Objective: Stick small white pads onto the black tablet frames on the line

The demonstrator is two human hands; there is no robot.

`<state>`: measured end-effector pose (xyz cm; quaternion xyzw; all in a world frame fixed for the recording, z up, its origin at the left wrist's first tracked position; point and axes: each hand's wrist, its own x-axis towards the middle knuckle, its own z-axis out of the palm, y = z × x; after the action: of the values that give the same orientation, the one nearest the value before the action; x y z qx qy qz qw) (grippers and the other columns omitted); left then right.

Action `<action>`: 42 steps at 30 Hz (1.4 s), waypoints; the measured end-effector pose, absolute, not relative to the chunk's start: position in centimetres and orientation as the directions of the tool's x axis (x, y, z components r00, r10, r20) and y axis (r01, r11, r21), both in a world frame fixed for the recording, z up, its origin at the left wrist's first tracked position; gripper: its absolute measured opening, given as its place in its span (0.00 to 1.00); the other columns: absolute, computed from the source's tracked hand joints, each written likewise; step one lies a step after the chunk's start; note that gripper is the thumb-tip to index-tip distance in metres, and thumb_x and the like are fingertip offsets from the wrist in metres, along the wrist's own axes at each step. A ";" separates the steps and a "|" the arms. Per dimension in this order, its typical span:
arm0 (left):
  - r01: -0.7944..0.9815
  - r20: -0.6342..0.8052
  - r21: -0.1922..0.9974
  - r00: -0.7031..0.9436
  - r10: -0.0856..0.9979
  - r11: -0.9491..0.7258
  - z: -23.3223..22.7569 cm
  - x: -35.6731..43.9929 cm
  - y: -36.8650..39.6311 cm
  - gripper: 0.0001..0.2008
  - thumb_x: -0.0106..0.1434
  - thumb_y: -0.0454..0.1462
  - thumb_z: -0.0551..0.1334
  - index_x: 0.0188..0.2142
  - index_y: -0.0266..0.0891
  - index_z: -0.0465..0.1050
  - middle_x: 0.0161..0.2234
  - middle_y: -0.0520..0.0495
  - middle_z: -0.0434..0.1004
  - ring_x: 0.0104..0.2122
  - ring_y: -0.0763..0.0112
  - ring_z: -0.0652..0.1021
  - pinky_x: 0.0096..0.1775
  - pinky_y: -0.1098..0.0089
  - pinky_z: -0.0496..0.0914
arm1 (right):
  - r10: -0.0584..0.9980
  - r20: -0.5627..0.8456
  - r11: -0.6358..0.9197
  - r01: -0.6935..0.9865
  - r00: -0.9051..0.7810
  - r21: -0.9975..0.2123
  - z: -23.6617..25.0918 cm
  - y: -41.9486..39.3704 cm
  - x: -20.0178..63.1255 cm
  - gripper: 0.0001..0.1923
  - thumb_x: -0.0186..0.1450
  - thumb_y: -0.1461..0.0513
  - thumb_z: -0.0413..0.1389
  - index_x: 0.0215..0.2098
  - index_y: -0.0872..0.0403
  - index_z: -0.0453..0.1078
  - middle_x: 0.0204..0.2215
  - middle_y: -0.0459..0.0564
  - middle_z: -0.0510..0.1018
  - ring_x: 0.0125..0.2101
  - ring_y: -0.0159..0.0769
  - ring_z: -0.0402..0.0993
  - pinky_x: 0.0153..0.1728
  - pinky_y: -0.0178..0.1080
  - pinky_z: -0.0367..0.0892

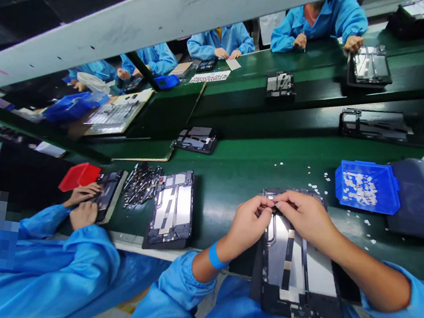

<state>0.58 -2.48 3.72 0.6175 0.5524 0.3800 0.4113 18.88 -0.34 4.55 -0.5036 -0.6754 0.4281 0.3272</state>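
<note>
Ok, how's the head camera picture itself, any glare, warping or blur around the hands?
Head view: strong wide-angle warping, the green bench and white beam run tilted and curved; glare whitens the metal panels of the tablet frame under the left hand and right hand; both hands are sharp; the upper left is dark; one co-worker's face at the left edge is pixelated.
</note>
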 end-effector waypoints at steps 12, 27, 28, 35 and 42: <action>0.302 -0.034 0.953 0.027 0.999 0.024 3.2 1.0 -2.4 0.06 0.65 0.36 0.64 0.39 0.39 0.80 0.33 0.49 0.82 0.31 0.71 0.78 0.33 0.72 0.69 | 0.975 0.094 0.173 0.416 -0.204 -0.893 4.0 -0.6 18.8 0.10 0.69 0.59 0.56 0.40 0.48 0.80 0.38 0.46 0.86 0.39 0.38 0.81 0.42 0.39 0.70; 0.399 0.066 0.917 -0.079 0.995 -0.029 2.5 0.2 -3.3 0.05 0.64 0.34 0.64 0.35 0.40 0.80 0.31 0.50 0.82 0.31 0.69 0.78 0.36 0.69 0.70 | 0.904 0.274 0.427 0.675 -0.328 -0.601 3.6 -0.9 17.3 0.13 0.75 0.59 0.52 0.40 0.51 0.79 0.38 0.53 0.85 0.40 0.44 0.80 0.45 0.45 0.70; 0.435 0.104 0.898 -0.069 0.992 -0.064 2.5 0.1 -3.4 0.05 0.64 0.33 0.64 0.35 0.40 0.80 0.31 0.50 0.82 0.31 0.69 0.78 0.37 0.69 0.71 | 0.893 0.284 0.450 0.681 -0.349 -0.578 3.4 -1.0 17.3 0.14 0.75 0.59 0.51 0.42 0.51 0.80 0.40 0.54 0.85 0.41 0.45 0.80 0.47 0.45 0.70; 0.542 0.240 0.811 0.035 0.970 -0.220 3.0 -0.1 -4.0 0.06 0.65 0.33 0.63 0.33 0.42 0.78 0.31 0.49 0.80 0.33 0.66 0.78 0.40 0.66 0.71 | 0.838 0.309 0.543 0.633 -0.450 -0.552 2.9 -0.9 17.7 0.14 0.75 0.60 0.51 0.44 0.51 0.80 0.43 0.53 0.87 0.43 0.44 0.82 0.49 0.45 0.71; 0.415 0.072 0.908 -0.008 0.997 -0.062 2.9 0.0 -3.4 0.04 0.64 0.34 0.63 0.33 0.40 0.77 0.29 0.51 0.78 0.30 0.70 0.75 0.36 0.69 0.69 | 0.893 0.285 0.443 0.792 -0.349 -0.420 4.2 -0.4 18.3 0.13 0.72 0.62 0.52 0.32 0.52 0.76 0.32 0.53 0.83 0.35 0.42 0.78 0.39 0.41 0.66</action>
<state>0.05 -3.44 2.94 0.6058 0.5830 0.4050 0.3593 18.33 -0.44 4.18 -0.5172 -0.8145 0.1046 0.2411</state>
